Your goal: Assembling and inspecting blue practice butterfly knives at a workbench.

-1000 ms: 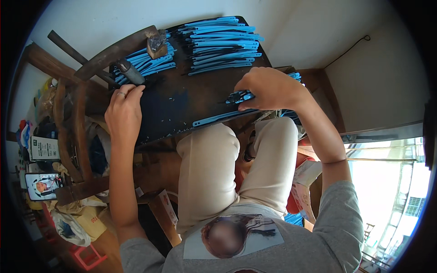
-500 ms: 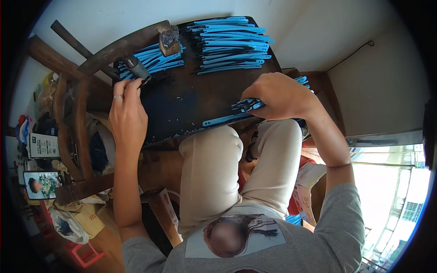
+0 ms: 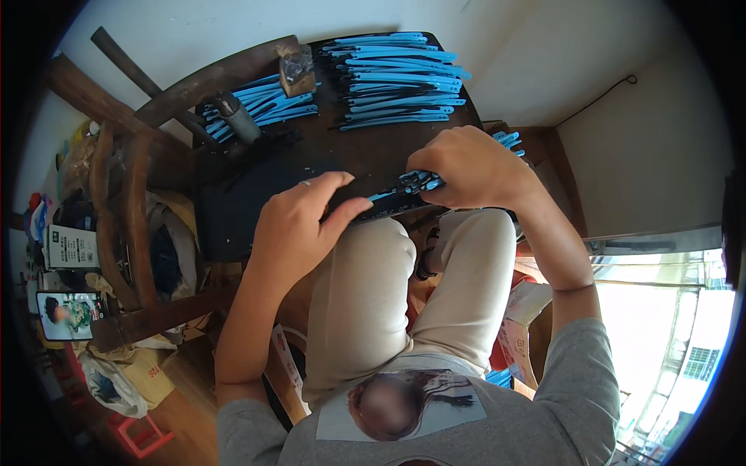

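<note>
My right hand is closed round a bundle of slim blue plastic strips with black ends; blue ends also poke out past its far side. To its left, my left hand reaches over the near edge of the dark table, thumb and forefinger apart, with nothing visible held in them. Between the two hands a single blue strip lies by the table's edge, partly hidden. The left hand's other fingers are mostly out of sight behind the hand.
A large pile of blue strips lies at the back of the dark table, a smaller pile to its left. A metal cylinder and a wooden block stand by a wooden frame. Farther left is a lit phone.
My left hand has moved right and nearer, from beside the metal cylinder to the table's near edge, and its fingers have spread. My right hand keeps its bundle almost in place.
</note>
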A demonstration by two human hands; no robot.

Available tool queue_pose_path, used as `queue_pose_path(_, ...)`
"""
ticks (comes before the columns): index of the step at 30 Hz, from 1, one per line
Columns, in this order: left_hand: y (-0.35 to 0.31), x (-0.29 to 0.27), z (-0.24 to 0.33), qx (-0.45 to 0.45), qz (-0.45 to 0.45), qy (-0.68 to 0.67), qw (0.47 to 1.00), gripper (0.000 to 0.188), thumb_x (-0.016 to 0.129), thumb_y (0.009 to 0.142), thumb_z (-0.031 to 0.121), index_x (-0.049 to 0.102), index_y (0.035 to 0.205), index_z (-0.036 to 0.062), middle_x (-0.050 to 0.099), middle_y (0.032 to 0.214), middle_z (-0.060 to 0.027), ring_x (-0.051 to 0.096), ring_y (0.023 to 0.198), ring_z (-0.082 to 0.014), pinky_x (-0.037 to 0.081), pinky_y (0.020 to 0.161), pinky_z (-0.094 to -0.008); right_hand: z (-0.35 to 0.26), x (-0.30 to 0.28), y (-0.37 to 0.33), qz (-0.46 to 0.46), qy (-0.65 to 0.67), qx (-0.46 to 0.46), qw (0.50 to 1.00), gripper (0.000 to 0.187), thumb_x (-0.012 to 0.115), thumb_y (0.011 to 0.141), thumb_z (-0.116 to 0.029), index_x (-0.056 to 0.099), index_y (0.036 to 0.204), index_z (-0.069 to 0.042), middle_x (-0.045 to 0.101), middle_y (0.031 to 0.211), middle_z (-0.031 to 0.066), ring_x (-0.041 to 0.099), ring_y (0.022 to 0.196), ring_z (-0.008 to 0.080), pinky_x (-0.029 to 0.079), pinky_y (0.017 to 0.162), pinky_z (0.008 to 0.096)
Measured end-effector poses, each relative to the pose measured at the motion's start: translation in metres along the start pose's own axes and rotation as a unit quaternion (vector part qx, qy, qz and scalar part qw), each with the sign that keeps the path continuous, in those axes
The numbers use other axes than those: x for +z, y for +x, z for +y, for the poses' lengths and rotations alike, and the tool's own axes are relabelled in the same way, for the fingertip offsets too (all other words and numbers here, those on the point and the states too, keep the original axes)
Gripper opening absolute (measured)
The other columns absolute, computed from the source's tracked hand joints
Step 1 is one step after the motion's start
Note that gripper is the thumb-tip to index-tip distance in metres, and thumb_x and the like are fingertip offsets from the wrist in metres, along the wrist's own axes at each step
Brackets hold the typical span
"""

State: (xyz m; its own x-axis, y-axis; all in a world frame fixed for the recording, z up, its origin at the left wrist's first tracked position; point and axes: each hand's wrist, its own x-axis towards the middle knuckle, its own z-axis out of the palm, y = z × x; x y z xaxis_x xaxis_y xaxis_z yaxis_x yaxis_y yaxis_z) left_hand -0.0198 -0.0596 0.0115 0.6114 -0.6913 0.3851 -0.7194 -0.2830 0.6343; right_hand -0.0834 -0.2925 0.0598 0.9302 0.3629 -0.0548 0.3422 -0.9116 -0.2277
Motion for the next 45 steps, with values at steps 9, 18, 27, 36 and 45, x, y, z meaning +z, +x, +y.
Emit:
queue_pose_path(9,-0.002,-0.008,-0.006,0.026,0.055,-0.013,0.998,0.02,0.073,0.08,0.02,0.067,0.081,-0.0001,0.06,0.066,-0.0148,0.058,0.057,-0.0318,0.043,0.052,-0.0363,-0.021,-0.008,-0.001,0.241,0.011,-0.039,0.97,0.051,0.071,0.051,0.005,0.067,0.1,-0.008,0.067,0.083,0.011,0.063,0.07,0.032,0.048,0.061,0.0383)
queue_pose_path(18,-0.02,-0.028,-0.003,0.02,0.117,-0.018,0.993,0.025,0.077,0.074,0.02,0.069,0.091,0.0036,0.059,0.065,-0.0084,0.056,0.053,-0.0233,0.042,0.048,-0.032,-0.034,-0.002,0.007,0.237,-0.045,-0.044,0.969,0.054,0.065,0.048,0.007,0.065,0.1,-0.007,0.065,0.08,0.0105,0.061,0.072,0.0311,0.047,0.062,0.0361)
queue_pose_path(27,-0.025,-0.023,-0.015,0.048,0.236,-0.029,0.97,0.016,0.074,0.072,0.002,0.071,0.087,0.0039,0.061,0.065,-0.0074,0.057,0.052,-0.0186,0.041,0.045,-0.028,-0.025,0.012,0.001,0.496,0.117,0.099,0.855,0.013,0.072,0.084,-0.007,0.068,0.093,0.0,0.066,0.077,0.0026,0.057,0.064,0.0071,0.045,0.059,0.0206)
queue_pose_path(36,-0.021,-0.004,0.006,0.082,0.339,-0.085,0.933,0.015,0.077,0.071,0.004,0.071,0.084,0.0048,0.053,0.055,-0.0051,0.048,0.042,-0.0152,0.034,0.04,-0.0283,-0.028,0.004,-0.007,0.412,0.442,0.209,0.769,0.048,0.067,0.088,-0.036,0.057,0.111,0.005,0.036,0.055,-0.007,0.03,0.045,0.0025,0.02,0.043,0.0201)
queue_pose_path(45,-0.021,0.014,0.008,0.092,0.31,-0.107,0.94,0.017,0.077,0.073,0.005,0.068,0.088,0.0032,0.051,0.056,-0.0043,0.048,0.044,-0.0167,0.035,0.041,-0.0292,-0.05,0.021,0.017,0.423,0.613,0.155,0.649,0.037,0.057,0.096,-0.026,0.054,0.115,0.006,0.043,0.063,-0.003,0.031,0.043,0.0033,0.028,0.044,0.0216)
